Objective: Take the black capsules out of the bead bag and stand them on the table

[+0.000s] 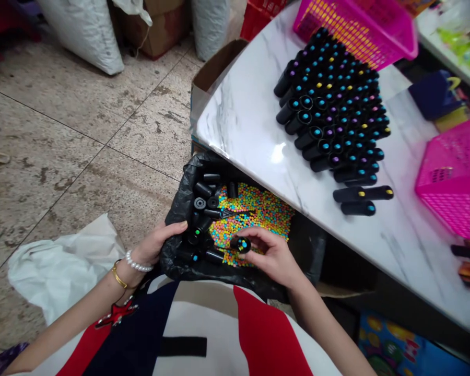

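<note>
In my right hand (274, 256), a small black cylindrical tube (237, 243) is pinched between thumb and fingers, with several coloured beads at its mouth. It is held just above many small multicoloured beads (268, 209). These lie in a bin lined with a black plastic bag (176, 206). My left hand (151, 243) grips the bin's left rim, thumb on the liner and the other fingers mostly hidden. Inside the bin's left side lie several loose black tubes (215, 256), some with a coloured bead in the end, and a dark pointed piece (235, 213).
Many black tubes (337, 99) with coloured beads stand grouped on the white marbled table (243, 115), whose edge overhangs the bin. Pink baskets (454, 177) are at its back and right. On the tiled floor lie a white bag (70, 266) and full sacks (86, 31).
</note>
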`<state>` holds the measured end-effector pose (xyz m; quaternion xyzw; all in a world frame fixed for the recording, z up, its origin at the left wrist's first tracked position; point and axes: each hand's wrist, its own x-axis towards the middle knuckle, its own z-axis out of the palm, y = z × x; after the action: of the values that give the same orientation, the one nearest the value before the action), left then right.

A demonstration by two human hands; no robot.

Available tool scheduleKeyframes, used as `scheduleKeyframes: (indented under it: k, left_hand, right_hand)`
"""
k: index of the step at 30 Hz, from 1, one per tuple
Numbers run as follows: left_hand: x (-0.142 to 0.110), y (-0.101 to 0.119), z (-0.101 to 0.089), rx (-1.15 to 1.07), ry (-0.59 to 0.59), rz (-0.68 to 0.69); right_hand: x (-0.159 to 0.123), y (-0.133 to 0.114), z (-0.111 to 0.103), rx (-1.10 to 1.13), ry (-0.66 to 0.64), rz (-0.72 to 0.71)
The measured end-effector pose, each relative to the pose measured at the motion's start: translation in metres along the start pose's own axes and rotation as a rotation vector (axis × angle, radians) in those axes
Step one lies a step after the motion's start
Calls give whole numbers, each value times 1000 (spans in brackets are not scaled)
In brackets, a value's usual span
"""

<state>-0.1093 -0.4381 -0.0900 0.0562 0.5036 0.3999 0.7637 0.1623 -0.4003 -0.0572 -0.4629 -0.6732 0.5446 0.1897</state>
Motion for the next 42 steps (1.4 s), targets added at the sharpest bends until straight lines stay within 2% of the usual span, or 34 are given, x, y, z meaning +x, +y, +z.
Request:
scheduleKeyframes:
  k: [3, 7, 10, 12, 14, 22, 26, 28, 30, 33, 35, 37, 40, 42]
  left_hand:
    - [0, 0, 3, 17, -5, -4]
    - [-4, 1, 9, 0, -12, 19]
    - [-10, 2, 16, 3, -14, 8]
    - [-13, 3, 19, 11, -20, 6]
    - [-14, 2, 19, 9, -24, 16]
    - [2, -2, -2, -11, 31, -8]
    - [1, 0, 0, 2, 18, -18]
    - [-3, 1, 1, 4, 2, -29]
    - [-7, 1, 1, 3, -9, -56]
    - [-7, -1, -5, -26, 6, -120]
    - [-3, -2, -10, -50, 27, -170]
    - [1, -3, -14, -65, 43, -209]
    - [4, -2, -14, -62, 35, -209]
    - [2, 0, -10, -41, 30, -185]
  right_hand:
    - [3, 0, -1, -143, 32, -71]
    - [9, 3, -2, -521, 53, -243]
    - [15, 6, 5, -854, -46, -344]
    - [17, 6, 11, -942, -142, -384]
    - [16, 5, 14, -863, -176, -373]
    - [-1, 4, -9, -109, 9, -56]
    - [-10, -5, -13, 19, 66, -19]
    - [-18, -12, -20, -34, 161, -66]
    - [-29, -17, -33, -95, 308, -123]
    - [-48, -18, -63, -214, 647, -151]
    - [-58, -14, -86, -364, 909, -83]
    - [-63, -7, -110, -529, 1098, 46]
    - [-59, 4, -138, -660, 1153, 215]
    - [-54, 8, -146, -649, 1150, 233]
